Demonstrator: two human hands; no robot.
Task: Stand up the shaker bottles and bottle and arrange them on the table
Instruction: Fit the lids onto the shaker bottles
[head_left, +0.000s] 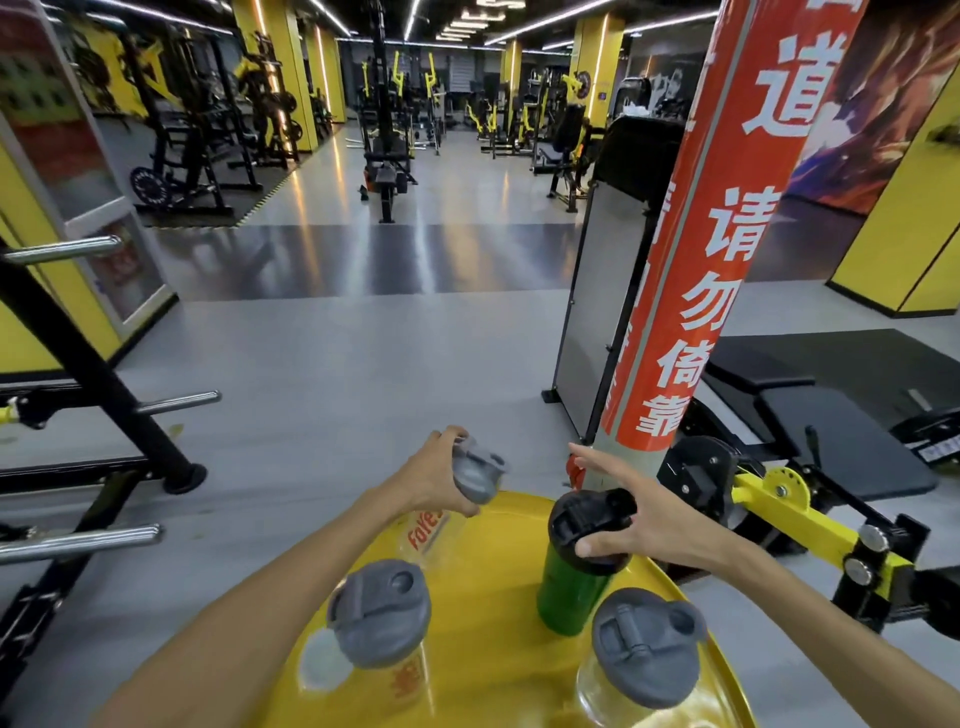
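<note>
A round yellow table (493, 571) fills the lower middle of the head view. My left hand (439, 480) grips the grey lid of a clear shaker bottle (475, 475) at the table's far edge; the bottle is tilted. My right hand (644, 514) rests its thumb and fingers on the black lid of an upright green bottle (569, 592); the index finger points away. Two more clear shaker bottles with grey lids stand upright near me, one at the left (382, 613) and one at the right (647, 647).
A pillar wrapped in a red banner (711, 234) rises just beyond the table. A black and yellow bench machine (810, 483) is at the right. Weight racks with chrome pegs (78, 540) are at the left. Grey gym floor stretches ahead.
</note>
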